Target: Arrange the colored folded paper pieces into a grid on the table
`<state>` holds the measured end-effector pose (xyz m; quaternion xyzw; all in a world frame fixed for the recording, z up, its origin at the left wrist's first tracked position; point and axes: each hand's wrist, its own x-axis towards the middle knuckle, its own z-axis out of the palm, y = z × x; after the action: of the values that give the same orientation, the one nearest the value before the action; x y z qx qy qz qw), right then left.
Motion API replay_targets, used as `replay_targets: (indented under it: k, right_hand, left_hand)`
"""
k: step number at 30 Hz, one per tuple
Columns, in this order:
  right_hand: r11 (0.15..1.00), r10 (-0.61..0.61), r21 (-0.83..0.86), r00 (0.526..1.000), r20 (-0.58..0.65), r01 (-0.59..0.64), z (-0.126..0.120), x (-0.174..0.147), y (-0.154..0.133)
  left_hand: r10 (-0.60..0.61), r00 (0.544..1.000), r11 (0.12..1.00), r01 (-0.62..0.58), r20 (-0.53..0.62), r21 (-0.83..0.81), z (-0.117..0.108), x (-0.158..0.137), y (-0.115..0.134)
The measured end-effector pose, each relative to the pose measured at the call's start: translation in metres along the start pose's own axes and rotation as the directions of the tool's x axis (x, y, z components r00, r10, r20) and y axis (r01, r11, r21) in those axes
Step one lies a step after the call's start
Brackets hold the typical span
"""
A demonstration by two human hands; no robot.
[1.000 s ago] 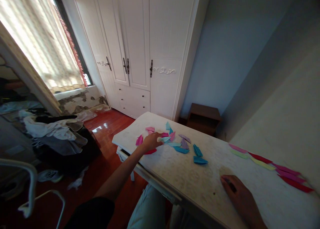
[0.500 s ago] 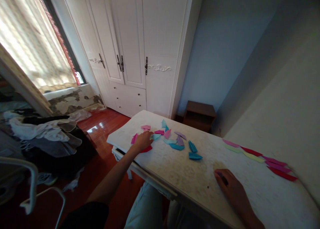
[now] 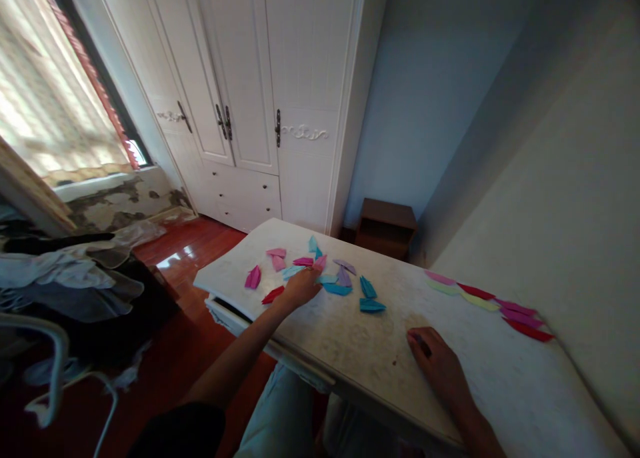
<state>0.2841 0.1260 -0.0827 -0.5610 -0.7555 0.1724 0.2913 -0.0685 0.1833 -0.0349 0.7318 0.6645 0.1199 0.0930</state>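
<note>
My left hand [image 3: 303,289] reaches over the white table [image 3: 345,341], its fingers stretched toward a pink folded paper piece [image 3: 321,263] and touching or just beside it; the fingertips are partly hidden. Around it lie a light blue folded piece [image 3: 292,272], a magenta one [image 3: 303,262], a red one [image 3: 273,295] and a blue one [image 3: 338,289]. Purple pieces [image 3: 345,275] and two teal pieces [image 3: 373,305] are farther right. My right hand [image 3: 440,361] rests on the tabletop with curled fingers, and nothing shows in it.
Along the wall edge of the table runs a row of overlapping red, pink and yellow folded papers [image 3: 477,301]. A white wardrobe [image 3: 305,171] and a brown nightstand [image 3: 387,218] stand beyond. Clothes [image 3: 70,271] are heaped at left, near a white metal frame [image 3: 63,365].
My left hand has moved right, from the light blue piece to the pink one, uncovering the red piece. My right hand stays resting on the table. The view has shifted slightly.
</note>
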Motion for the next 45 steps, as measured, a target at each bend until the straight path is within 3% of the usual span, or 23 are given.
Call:
replay_targets:
  k: [10, 15, 22, 27, 31, 35, 41, 45]
  right_hand:
    - [0.999, -0.034, -0.004, 0.999, -0.004, 0.034, -0.003, 0.001, -0.008]
    - [0.999, -0.038, -0.009, 0.999, 0.017, 0.038, -0.002, 0.001, -0.008]
    - [0.998, -0.063, -0.025, 0.998, 0.018, 0.064, -0.002, -0.001, -0.009]
    - [0.996, -0.09, -0.026, 0.996, 0.017, 0.09, -0.003, -0.001, -0.01]
    - [0.994, -0.1, -0.045, 0.995, 0.01, 0.1, -0.001, -0.001, -0.011]
    - [0.992, -0.109, -0.07, 0.994, 0.008, 0.109, -0.001, -0.001, -0.013]
    - [0.994, -0.059, -0.093, 0.998, 0.005, 0.059, -0.002, 0.002, -0.015]
    - [0.995, -0.039, -0.097, 0.999, -0.011, 0.038, -0.003, 0.004, -0.015]
  left_hand:
    - [-0.048, 0.996, 0.998, 0.045, -0.072, -0.042, -0.003, -0.013, -0.011]
    - [0.002, 0.983, 0.997, 0.011, -0.182, 0.074, -0.019, -0.035, -0.015]
    - [0.071, 0.979, 0.97, -0.023, -0.192, 0.243, -0.049, -0.04, -0.019]
    - [0.088, 0.96, 0.993, -0.064, -0.265, 0.097, -0.058, -0.038, -0.005]
    - [0.192, 0.925, 0.962, -0.244, -0.327, -0.125, -0.054, -0.03, 0.026]
    - [0.325, 0.869, 0.847, -0.443, -0.373, -0.294, -0.045, -0.014, 0.074]
    - [0.575, 0.769, 0.645, -0.636, -0.279, -0.425, -0.021, 0.036, 0.173]
    - [0.667, 0.729, 0.638, -0.665, -0.151, -0.388, 0.019, 0.076, 0.242]
